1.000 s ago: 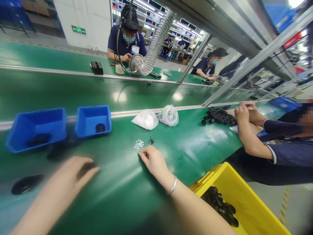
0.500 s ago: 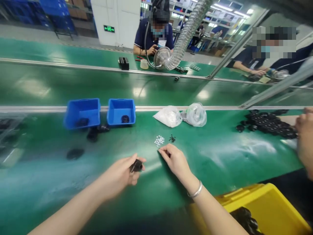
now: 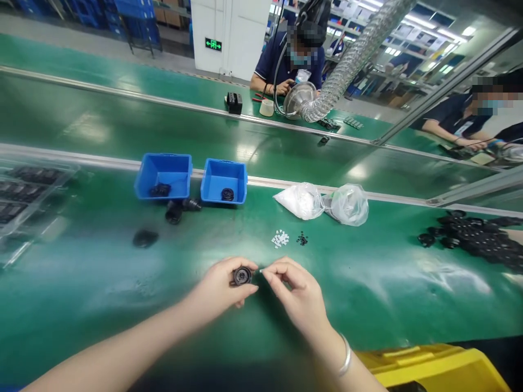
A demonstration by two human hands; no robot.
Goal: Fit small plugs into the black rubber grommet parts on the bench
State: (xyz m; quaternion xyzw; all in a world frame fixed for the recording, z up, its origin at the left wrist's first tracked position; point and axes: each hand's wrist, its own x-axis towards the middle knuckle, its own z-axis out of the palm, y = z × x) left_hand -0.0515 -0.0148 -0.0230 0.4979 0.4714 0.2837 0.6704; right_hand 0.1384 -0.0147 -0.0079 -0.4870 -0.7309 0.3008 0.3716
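Observation:
My left hand (image 3: 224,283) is closed around a round black plastic part (image 3: 242,275), whose open ringed face is turned up toward me. Just to its right, my right hand (image 3: 296,288) pinches a tiny white piece (image 3: 261,270) between thumb and fingertips, a small gap away from the black part. Beyond my hands lie a small pile of white pieces (image 3: 280,238) and, beside it, a pile of tiny black pieces (image 3: 302,238) on the green table (image 3: 368,294).
Two blue bins (image 3: 163,188) with black parts stand at the back left. Plastic bags (image 3: 304,201) lie behind the piles. Black parts (image 3: 476,237) are heaped at right; a yellow crate (image 3: 445,370) sits at lower right. A co-worker (image 3: 290,65) sits opposite.
My right hand has come away from the small piles toward my left hand, with a white piece showing in its fingertips. The black part now faces up. The whole view has shifted.

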